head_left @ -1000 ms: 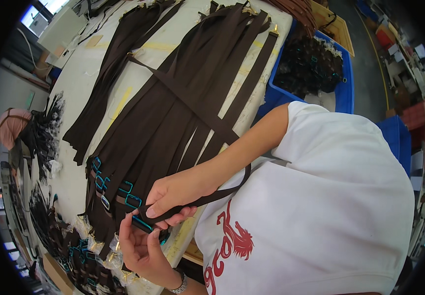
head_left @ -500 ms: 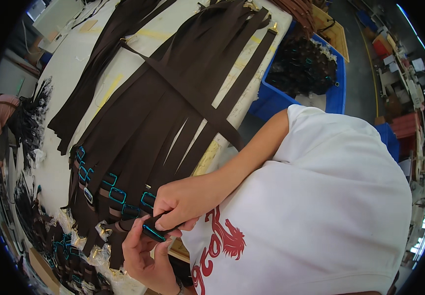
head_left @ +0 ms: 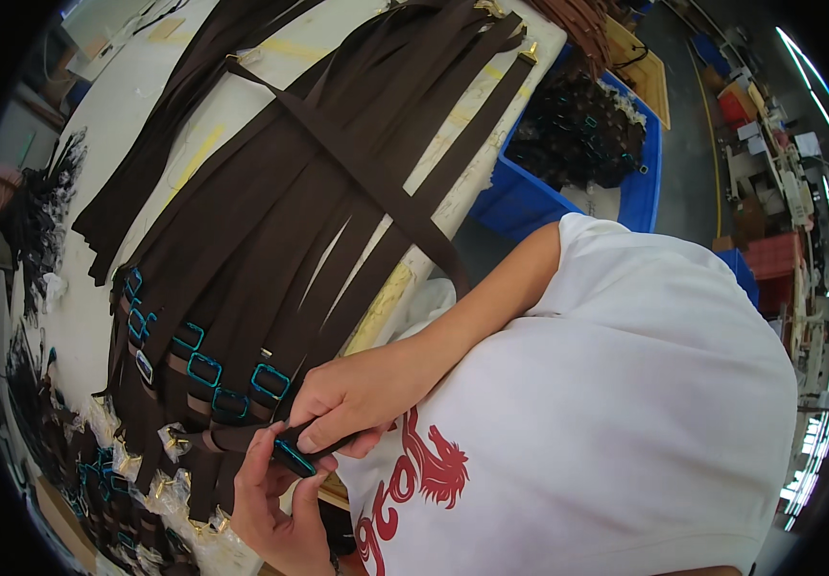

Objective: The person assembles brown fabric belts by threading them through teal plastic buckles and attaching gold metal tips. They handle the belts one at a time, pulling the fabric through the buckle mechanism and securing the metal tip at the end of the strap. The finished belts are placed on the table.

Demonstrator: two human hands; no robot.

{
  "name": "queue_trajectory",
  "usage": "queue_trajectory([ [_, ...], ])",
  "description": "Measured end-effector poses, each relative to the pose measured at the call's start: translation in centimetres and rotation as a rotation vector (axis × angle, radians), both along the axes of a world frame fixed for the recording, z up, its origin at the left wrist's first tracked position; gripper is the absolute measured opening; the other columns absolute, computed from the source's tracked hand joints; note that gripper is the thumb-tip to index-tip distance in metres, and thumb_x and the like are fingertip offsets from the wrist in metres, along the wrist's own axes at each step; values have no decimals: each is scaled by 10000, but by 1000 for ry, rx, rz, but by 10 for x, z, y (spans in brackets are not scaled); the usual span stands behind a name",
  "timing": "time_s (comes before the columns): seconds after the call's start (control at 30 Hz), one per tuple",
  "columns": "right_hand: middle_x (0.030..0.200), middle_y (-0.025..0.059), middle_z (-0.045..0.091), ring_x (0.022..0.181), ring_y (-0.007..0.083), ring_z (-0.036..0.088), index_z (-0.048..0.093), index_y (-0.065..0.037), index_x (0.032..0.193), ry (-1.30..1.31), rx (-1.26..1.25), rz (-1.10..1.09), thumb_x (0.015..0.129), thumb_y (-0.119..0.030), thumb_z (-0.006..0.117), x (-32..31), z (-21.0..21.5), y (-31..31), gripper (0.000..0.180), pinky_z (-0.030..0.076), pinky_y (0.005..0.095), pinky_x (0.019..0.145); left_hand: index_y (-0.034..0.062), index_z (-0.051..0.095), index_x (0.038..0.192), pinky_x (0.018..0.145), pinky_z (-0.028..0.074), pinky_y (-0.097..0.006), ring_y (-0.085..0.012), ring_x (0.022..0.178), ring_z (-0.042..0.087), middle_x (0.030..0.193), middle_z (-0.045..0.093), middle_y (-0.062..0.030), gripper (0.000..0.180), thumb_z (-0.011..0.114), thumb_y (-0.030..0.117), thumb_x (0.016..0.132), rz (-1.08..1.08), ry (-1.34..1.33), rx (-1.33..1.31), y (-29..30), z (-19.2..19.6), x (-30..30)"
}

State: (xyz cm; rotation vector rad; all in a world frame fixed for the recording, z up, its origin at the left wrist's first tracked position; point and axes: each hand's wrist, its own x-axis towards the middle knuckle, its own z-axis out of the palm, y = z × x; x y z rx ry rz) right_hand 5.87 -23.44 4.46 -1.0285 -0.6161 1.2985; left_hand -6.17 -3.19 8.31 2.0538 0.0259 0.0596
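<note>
In the head view, the right hand (head_left: 362, 398) is closed over the near end of a dark brown strap (head_left: 232, 438), with its fingers curled down on the strap. The left hand (head_left: 275, 504), just below it, is pinched shut on a teal rectangular buckle (head_left: 295, 457). The buckle sits between the two hands, touching both and lying against the strap end, at the near edge of the surface (head_left: 136, 115).

Beyond the right hand, many more brown straps (head_left: 271, 221) are laid side by side on the surface, and a single strap (head_left: 367, 173) is drawn across them. Just beyond the fingers of the right hand, several strap ends already carry teal buckles (head_left: 205, 369). Beside the left hand, on its outer side, crumpled clear wrappers with small gold-coloured fittings (head_left: 175, 490) are heaped. Well beyond the right forearm, a blue bin (head_left: 530, 202) of dark parts stands off the surface's edge.

The step in hand is judged to be the fitting of the buckle onto the held strap end. Whether the strap has already been passed through the frame cannot be told, as the fingers hide it. The next move would call for the strap end to be kept flat and taut by the right hand while the buckle is held square to it.
</note>
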Motion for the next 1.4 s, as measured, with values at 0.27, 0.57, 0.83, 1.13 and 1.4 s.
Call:
queue_trajectory([
  [0.27, 601, -24, 493, 542, 71, 427, 657, -32, 831, -192, 93, -62, 1068, -257, 526, -9, -6, -1, 352, 337, 280, 504, -67, 634, 1338, 801, 609, -277, -178, 877, 756, 1217, 740, -173, 594, 779, -106, 763, 36, 48, -116, 4, -13, -10],
  [0.57, 618, -54, 495, 511, 39, 363, 688, -46, 916, 295, 60, 127, 1079, -301, 562, -5, -20, 1, 328, 291, 232, 483, -80, 650, 1312, 733, 574, -235, -132, 807, 724, 1068, 759, -135, 566, 795, -65, 766, 118, 108, -221, 2, -25, -10],
  [0.83, 688, -39, 593, 511, 14, 375, 720, -9, 985, 303, 63, 187, 1089, -260, 573, -7, -21, 0, 309, 292, 214, 463, -73, 669, 1295, 725, 552, -215, -112, 840, 708, 1032, 761, -109, 577, 785, -96, 730, -16, 256, -278, 13, -10, -5],
  [1.13, 706, 2, 665, 528, 36, 487, 723, 1, 941, 198, 4, 71, 1086, -255, 557, -4, -23, 0, 337, 374, 217, 486, -61, 704, 1262, 777, 563, -233, -113, 885, 706, 1051, 763, -93, 536, 756, -129, 733, -18, 283, -142, 18, -11, 4],
  [1.4, 723, 18, 706, 560, 45, 542, 746, 3, 932, 149, 35, 111, 1070, -237, 560, -5, -22, -7, 334, 446, 225, 528, -82, 647, 1316, 873, 568, -269, -161, 1018, 708, 1203, 731, -148, 622, 835, -70, 723, -89, 280, -230, 16, -21, 0],
])
